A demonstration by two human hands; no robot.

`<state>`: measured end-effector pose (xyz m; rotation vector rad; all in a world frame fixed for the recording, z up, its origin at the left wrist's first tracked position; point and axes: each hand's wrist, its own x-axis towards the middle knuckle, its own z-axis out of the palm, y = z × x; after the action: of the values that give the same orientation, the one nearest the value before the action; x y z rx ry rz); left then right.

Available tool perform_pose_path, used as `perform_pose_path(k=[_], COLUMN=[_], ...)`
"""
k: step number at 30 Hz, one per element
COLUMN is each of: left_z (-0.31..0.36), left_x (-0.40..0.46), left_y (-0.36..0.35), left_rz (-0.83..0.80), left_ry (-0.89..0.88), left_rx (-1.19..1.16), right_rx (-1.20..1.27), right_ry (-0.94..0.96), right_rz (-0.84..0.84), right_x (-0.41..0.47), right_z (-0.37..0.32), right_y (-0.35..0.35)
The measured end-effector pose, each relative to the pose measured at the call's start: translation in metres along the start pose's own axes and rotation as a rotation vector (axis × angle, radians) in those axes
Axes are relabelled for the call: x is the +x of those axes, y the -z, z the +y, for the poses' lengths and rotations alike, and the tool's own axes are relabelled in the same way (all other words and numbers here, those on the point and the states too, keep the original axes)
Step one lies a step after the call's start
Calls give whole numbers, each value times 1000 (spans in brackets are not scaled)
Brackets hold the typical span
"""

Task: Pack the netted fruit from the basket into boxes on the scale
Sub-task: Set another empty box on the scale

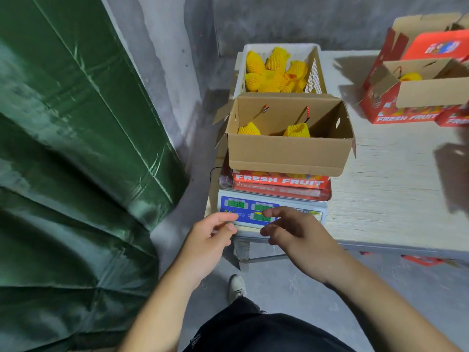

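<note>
An open cardboard box [285, 154] marked FRESH FRUIT stands on the scale [234, 208]. Two yellow netted fruits [296, 130] show above its near wall. Behind it a white basket [314, 69] holds several more netted fruits [274, 69]. My left hand [210, 240] and my right hand [297, 235] hover in front of the scale's display with loosely curled fingers. Neither hand holds anything.
At the far right of the table [390, 194], red fruit boxes [406, 97] stand open, one showing a netted fruit. A green tarpaulin [76, 161] fills the left side. Grey walls close the corner. My shoe [237, 287] is on the concrete floor.
</note>
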<state>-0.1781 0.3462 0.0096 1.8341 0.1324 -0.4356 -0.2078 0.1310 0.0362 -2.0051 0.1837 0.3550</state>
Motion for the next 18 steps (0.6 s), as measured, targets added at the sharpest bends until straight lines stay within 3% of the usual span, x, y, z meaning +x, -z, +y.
perform_pose_path(k=[12,18], left_z=[13,57], left_x=[36,72], left_y=[6,7], left_rz=[-3,-61], left_ry=[2,-178], left_rx=[14,-36], right_rx=[107,79], right_ry=[30,138], right_rz=[64,52], right_x=[35,75], right_z=[-12,-41], right_y=[12,17])
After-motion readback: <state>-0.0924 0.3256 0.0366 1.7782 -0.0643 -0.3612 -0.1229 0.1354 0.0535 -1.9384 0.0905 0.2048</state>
